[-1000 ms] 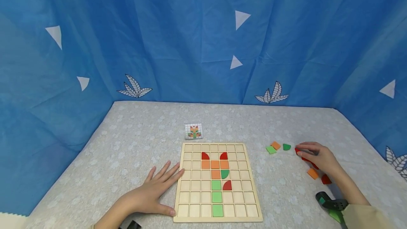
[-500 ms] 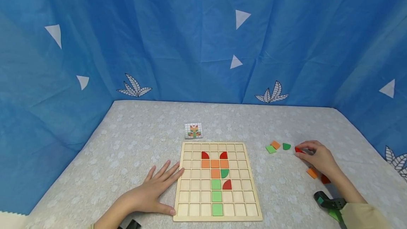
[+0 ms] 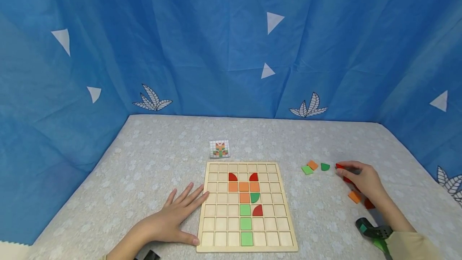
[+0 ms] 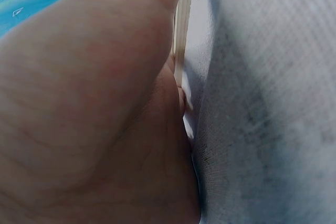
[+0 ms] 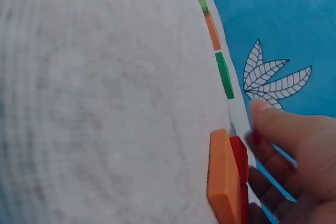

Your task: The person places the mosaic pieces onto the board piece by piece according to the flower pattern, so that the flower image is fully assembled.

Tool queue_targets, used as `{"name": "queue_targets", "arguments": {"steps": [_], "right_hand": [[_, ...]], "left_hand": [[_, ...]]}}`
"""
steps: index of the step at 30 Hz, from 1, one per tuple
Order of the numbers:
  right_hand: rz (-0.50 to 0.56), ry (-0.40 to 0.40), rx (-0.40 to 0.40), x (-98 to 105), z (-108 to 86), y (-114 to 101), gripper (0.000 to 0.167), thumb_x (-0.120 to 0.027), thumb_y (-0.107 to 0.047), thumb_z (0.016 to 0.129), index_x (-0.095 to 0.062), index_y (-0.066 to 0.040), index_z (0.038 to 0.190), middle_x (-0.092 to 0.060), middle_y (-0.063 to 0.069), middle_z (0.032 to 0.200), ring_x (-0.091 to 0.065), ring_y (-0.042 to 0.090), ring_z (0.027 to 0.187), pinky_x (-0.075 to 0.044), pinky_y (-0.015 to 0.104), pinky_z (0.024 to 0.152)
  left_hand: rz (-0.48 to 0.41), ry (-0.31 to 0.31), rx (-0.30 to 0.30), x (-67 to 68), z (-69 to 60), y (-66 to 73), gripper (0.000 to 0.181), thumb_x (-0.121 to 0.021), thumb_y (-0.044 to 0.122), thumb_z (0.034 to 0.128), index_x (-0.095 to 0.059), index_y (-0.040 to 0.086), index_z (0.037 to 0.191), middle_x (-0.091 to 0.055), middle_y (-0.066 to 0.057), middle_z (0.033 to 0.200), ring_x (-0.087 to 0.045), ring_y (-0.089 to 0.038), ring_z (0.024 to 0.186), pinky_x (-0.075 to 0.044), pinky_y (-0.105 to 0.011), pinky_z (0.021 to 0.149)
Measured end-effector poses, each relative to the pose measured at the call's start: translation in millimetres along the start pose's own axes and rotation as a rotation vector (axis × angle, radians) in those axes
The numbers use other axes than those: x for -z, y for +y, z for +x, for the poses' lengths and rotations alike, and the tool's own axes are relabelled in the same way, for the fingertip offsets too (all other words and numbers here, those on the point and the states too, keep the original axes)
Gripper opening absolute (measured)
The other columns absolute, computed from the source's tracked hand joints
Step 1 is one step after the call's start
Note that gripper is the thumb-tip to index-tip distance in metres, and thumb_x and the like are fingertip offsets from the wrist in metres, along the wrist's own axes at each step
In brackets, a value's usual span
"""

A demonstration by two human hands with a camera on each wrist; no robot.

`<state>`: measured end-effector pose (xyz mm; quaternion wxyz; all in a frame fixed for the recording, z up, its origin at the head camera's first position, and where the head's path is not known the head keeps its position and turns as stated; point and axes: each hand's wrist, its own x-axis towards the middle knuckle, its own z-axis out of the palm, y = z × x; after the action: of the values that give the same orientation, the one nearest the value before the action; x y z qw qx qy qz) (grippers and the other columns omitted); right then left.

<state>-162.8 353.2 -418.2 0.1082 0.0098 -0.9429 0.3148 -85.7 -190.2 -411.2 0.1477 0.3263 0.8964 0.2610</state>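
Note:
My left hand lies with fingers spread on the cloth, fingertips and thumb at the left edge of a wooden grid board. Orange and light green squares sit in its cells, with red quarter-circle tiles and a dark green quarter-circle tile. Right of the board, my right hand pinches a red tile between thumb and fingers, partly covered by them. Beneath that hand another red tile shows, and an orange square lies close by.
A small pattern card lies behind the board. Left of my right hand are a dark green tile, an orange square and a light green square. A blue patterned curtain encloses the table's back and sides.
The right hand's fingers have shifted slightly around the red tile, which now shows a little farther back. My left hand and the tiles on the board stay where they were.

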Motion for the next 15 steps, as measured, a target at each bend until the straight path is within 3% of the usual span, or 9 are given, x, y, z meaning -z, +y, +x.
{"name": "queue_targets", "arguments": {"steps": [3,7,8,10,14,15], "right_hand": [[0.025,0.008,-0.005,3,2.1,-9,0.036,-0.065,-0.026,0.090,-0.066,0.002,0.111,-0.062,0.023,0.105,-0.054,0.029,0.087,-0.044,0.017,0.055],[0.068,0.012,0.007,5,4.8,-30,0.036,-0.064,-0.025,0.091,-0.065,0.002,0.114,-0.061,0.023,0.107,-0.052,0.020,0.082,-0.046,0.023,0.054],[0.082,0.009,0.008,3,5.7,-35,0.035,-0.063,-0.025,0.091,-0.065,0.001,0.115,-0.061,0.022,0.107,-0.052,0.020,0.074,-0.046,0.025,0.051],[0.112,-0.002,0.008,-1,9.0,-41,0.038,-0.063,-0.027,0.091,-0.064,0.002,0.116,-0.061,0.021,0.108,-0.052,0.019,0.077,-0.046,0.027,0.056],[0.095,0.011,0.018,-21,23.8,-28,0.041,-0.063,-0.039,0.089,-0.066,-0.007,0.115,-0.064,0.012,0.108,-0.053,0.022,0.086,-0.044,0.026,0.063],[0.080,0.018,0.026,-27,28.3,-21,0.043,-0.063,-0.043,0.088,-0.066,-0.009,0.115,-0.064,0.008,0.108,-0.052,0.020,0.094,-0.043,0.026,0.068]], "left_hand": [[-0.002,0.004,0.001,-0.3,-0.2,0.1,0.103,-0.063,0.067,0.0719,-0.017,0.020,0.152,-0.005,-0.004,0.156,0.006,-0.033,0.139,0.009,-0.067,0.097],[-0.009,0.005,-0.001,-1.0,-0.5,-0.3,0.103,-0.063,0.066,0.0721,-0.017,0.019,0.152,-0.005,-0.005,0.156,0.006,-0.034,0.139,0.009,-0.067,0.096],[-0.011,0.006,-0.002,-1.1,-0.5,-0.4,0.103,-0.063,0.066,0.0721,-0.017,0.019,0.152,-0.005,-0.005,0.156,0.006,-0.034,0.139,0.009,-0.067,0.096],[-0.010,0.006,-0.003,-1.3,-0.4,-0.6,0.103,-0.063,0.066,0.0722,-0.017,0.019,0.152,-0.005,-0.005,0.156,0.007,-0.033,0.139,0.009,-0.067,0.096],[-0.005,0.005,-0.002,-1.0,-0.1,-0.4,0.103,-0.063,0.066,0.0722,-0.017,0.020,0.152,-0.005,-0.004,0.156,0.007,-0.033,0.139,0.009,-0.067,0.097],[-0.005,0.004,-0.001,-0.7,0.0,-0.1,0.103,-0.063,0.066,0.0724,-0.017,0.019,0.152,-0.005,-0.004,0.156,0.007,-0.033,0.139,0.009,-0.067,0.097]]}}
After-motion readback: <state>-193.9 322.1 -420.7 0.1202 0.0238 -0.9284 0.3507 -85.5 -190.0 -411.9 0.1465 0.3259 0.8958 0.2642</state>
